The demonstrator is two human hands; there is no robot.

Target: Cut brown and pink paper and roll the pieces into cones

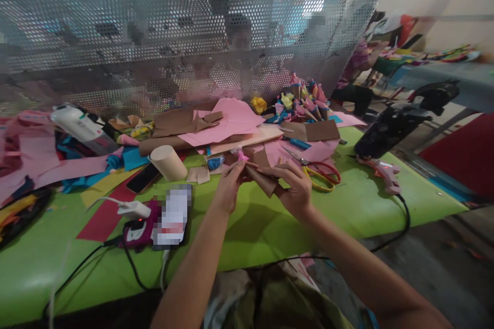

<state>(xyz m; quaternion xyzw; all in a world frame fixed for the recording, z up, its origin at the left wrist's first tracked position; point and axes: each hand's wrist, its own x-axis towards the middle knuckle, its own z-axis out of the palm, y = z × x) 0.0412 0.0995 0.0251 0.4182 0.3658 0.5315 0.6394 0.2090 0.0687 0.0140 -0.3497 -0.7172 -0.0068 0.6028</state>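
Note:
Over the middle of the green table, my left hand (230,187) pinches a small pink paper flower (241,155) at the tip of a rolled brown paper piece (264,181). My right hand (295,187) grips the wide end of that brown paper, with its fingers wrapped round the edge. The paper forms a slanted cone between both hands. Just right of my right hand lie scissors (322,175) with red and yellow handles. A small blue crumpled piece (215,163) sits left of my left hand.
A pink glue gun (388,174) with a black cord stands at the right. Finished paper flowers (304,105) are heaped at the back by a perforated metal panel (173,25). At left are a phone (175,216), a power adapter (135,234) and a cardboard tube (169,163).

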